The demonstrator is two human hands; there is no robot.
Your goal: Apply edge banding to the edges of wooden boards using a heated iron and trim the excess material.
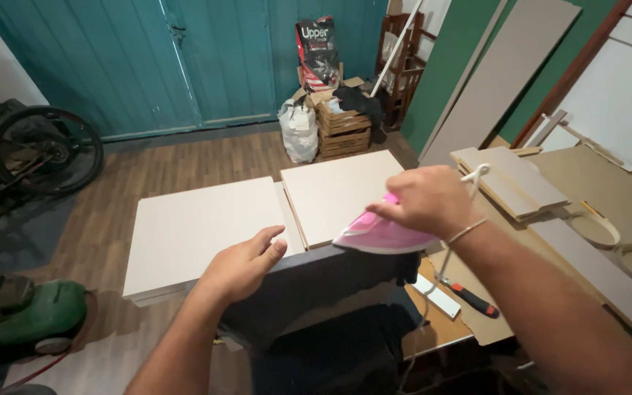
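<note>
Pink clothes iron (pixel 378 234) sits with its flat sole on the top edge of a dark board (pixel 309 281) that stands upright in front of the person. The right hand (pixel 422 199) is closed around the iron's handle from above, fingers curled tight, with the iron's tip pointing away from the wrist toward the left hand. A white cord (pixel 477 175) loops up past the knuckles and trails down along the forearm. The left hand (pixel 246 265) rests on the same edge, just short of the iron's tip, palm down and fingers loosely spread, pressing on the board rather than gripping it (the thumb side is hidden, so how far it wraps over cannot be told).

Beyond both hands, two pale square panels (pixel 206 223) lie flat side by side above the wooden floor. To the outside of the right wrist a workbench (pixel 608 197) carries stacked grey boards, rolls of edge tape (pixel 594 228), and a red-handled knife (pixel 473 298) lying just below the forearm. Far out past the left arm sit a green lawn mower (pixel 23 316) and a bicycle wheel (pixel 45 150).
</note>
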